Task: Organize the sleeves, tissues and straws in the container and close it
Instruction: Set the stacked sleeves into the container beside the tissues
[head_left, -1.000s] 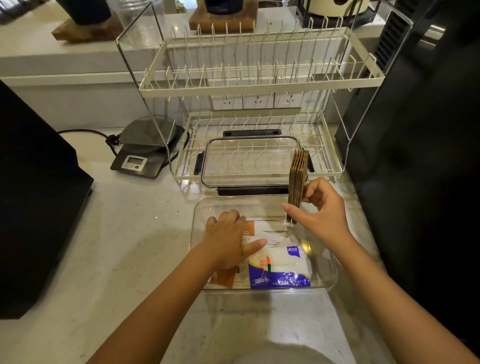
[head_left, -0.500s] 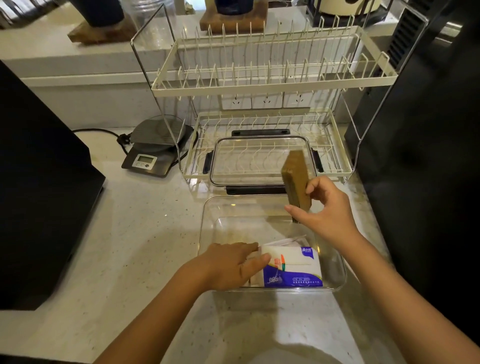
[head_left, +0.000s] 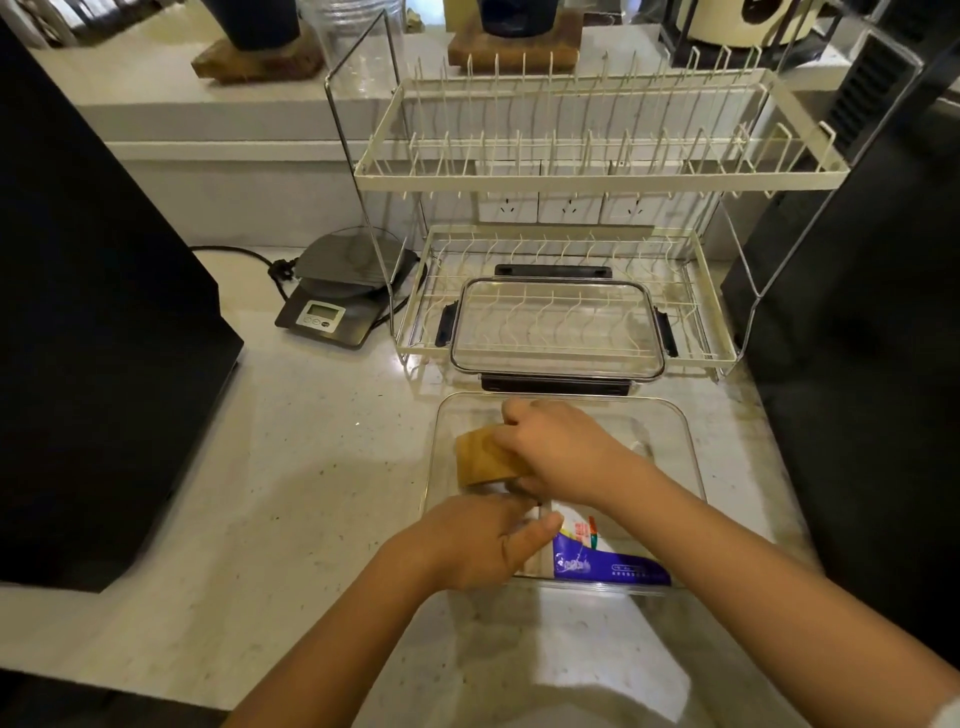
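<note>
Sleeves (head_left: 483, 460), a brown cardboard stack, sit in the grip of the right hand (head_left: 558, 449), fingers closed round the stack's right end; the stack is low inside the clear container (head_left: 693, 457), in its left half, long axis running roughly left to right and tilted; whether it touches the floor of the container cannot be told. Left hand (head_left: 483, 543) lies at the container's near-left corner, fingers loosely curled with the thumb out toward a white and blue tissue pack (head_left: 602, 558); whether it grips anything cannot be told. Tissue pack lies flat along the near wall, just beside the sleeves on their near side; straws are not identifiable, being hidden or too indistinct. Judgement: the coming move is setting the sleeves down in the free left-rear space, away from the tissues; the right hand is the nearer and already holds them. Lid (head_left: 556, 330) rests apart on the lower tier of the dish rack (head_left: 597, 179), beyond the container on the desk (head_left: 322, 467); closing is not yet done.
</note>
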